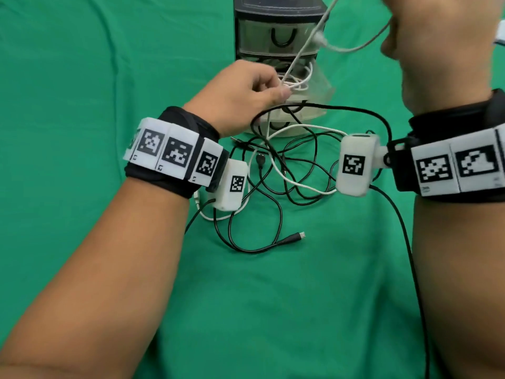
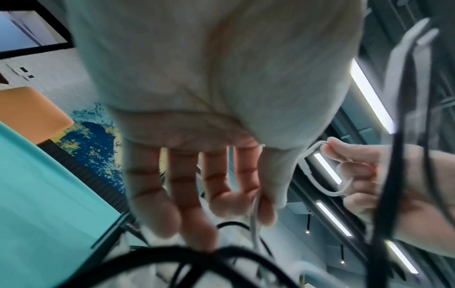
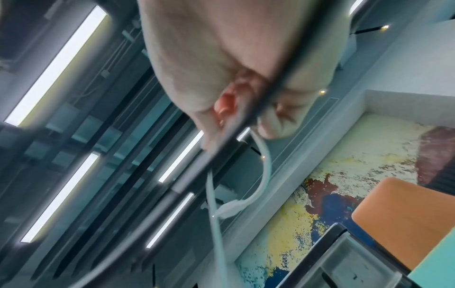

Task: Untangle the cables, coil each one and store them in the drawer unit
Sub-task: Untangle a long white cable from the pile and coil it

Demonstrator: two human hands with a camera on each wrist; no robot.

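Note:
My left hand (image 1: 282, 91) pinches a white cable (image 1: 299, 51) between thumb and forefinger in front of the drawer unit (image 1: 278, 9); its other fingers (image 2: 172, 194) lie fairly straight. From that pinch the cable runs taut up to my raised right hand (image 1: 393, 28), whose fingers curl round it (image 3: 246, 120). Below the right hand hangs the cable's white plug (image 1: 319, 38) (image 3: 229, 209). White loops (image 1: 299, 79) show just beyond my left fingertips, over a pulled-out clear drawer (image 1: 322, 88). A tangle of black and white cables (image 1: 289, 170) lies on the green cloth between my wrists.
The green cloth (image 1: 82, 77) covers the table. A black cable end with a small plug (image 1: 300, 236) lies nearest me. The black lead of my right wrist camera (image 1: 404, 236) trails down the right side. The upper drawer (image 1: 273, 36) holds a black cable.

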